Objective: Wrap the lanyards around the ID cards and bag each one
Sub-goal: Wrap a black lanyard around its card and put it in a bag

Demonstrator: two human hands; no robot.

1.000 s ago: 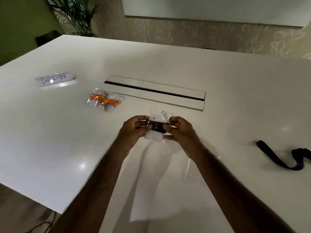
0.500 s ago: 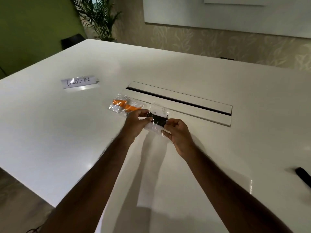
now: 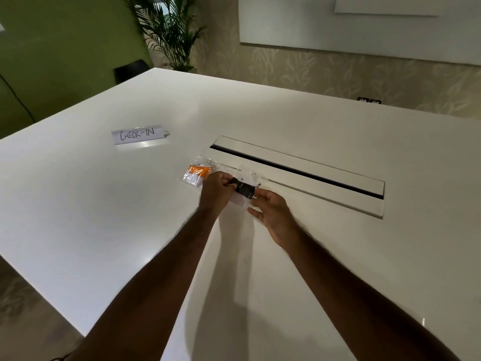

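Risk lies in the setting-down: left hand (image 3: 217,190) pinches the bagged black lanyard (image 3: 243,190) near the tabletop (image 3: 78,204) middle, beside the bagged orange one (image 3: 196,173), while right hand (image 3: 270,212) hovers with fingers apart, seemingly just off the plastic; a careless release could nudge the finished neighbour or pop the seal

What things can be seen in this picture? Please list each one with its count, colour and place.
bag with black lanyard: 1, clear, between both hands
bag with orange lanyard: 1, clear, on table left of the first
sign: 1, white, reads CHECK-IN, far left on table
cable slot: 1, white with dark gap, table centre
table: 1, white
plant: 1, green, far corner
left hand: 1, pinches the black-lanyard bag
right hand: 1, fingers relaxed, at the bag's right edge
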